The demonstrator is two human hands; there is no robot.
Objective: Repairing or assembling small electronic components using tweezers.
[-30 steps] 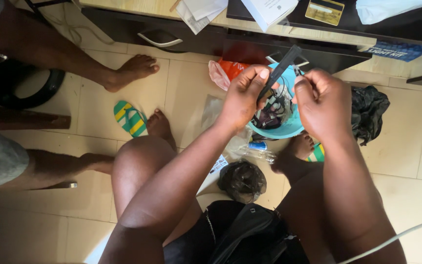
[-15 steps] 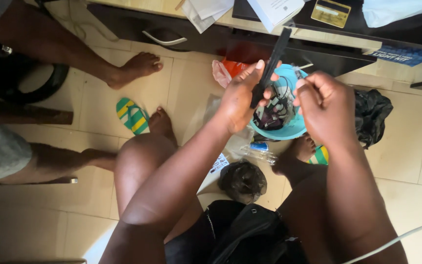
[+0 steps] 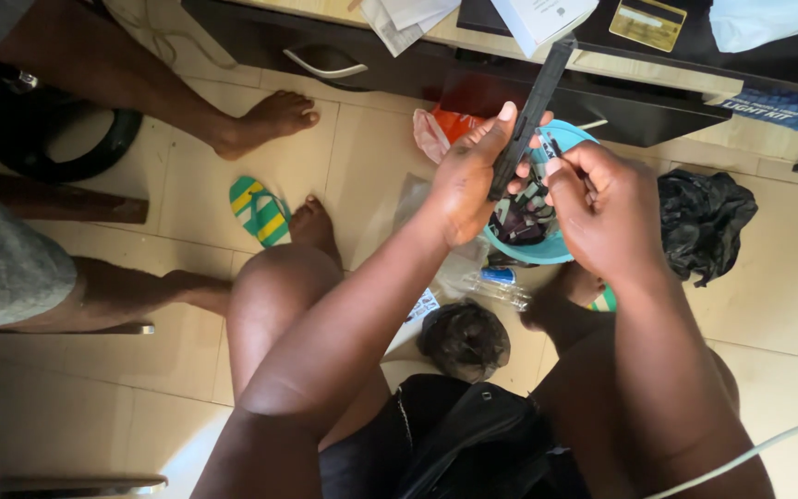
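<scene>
Tiled floor [image 3: 187,203] below hands. Left hand [image 3: 469,180] grips one long black bar [image 3: 530,115]; right hand [image 3: 607,211] pinches its lower end. One turquoise bowl [image 3: 547,248] beneath both.

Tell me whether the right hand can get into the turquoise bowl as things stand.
Probably yes. The right hand sits just over the turquoise bowl, whose open top faces it; only the long dark tool, held in the left hand, crosses the bowl's far side.

the long black bar [image 3: 530,115] looks like matt plastic; the blue bowl [image 3: 547,248] is smooth plastic; floor tiles [image 3: 187,212] shiny.
</scene>
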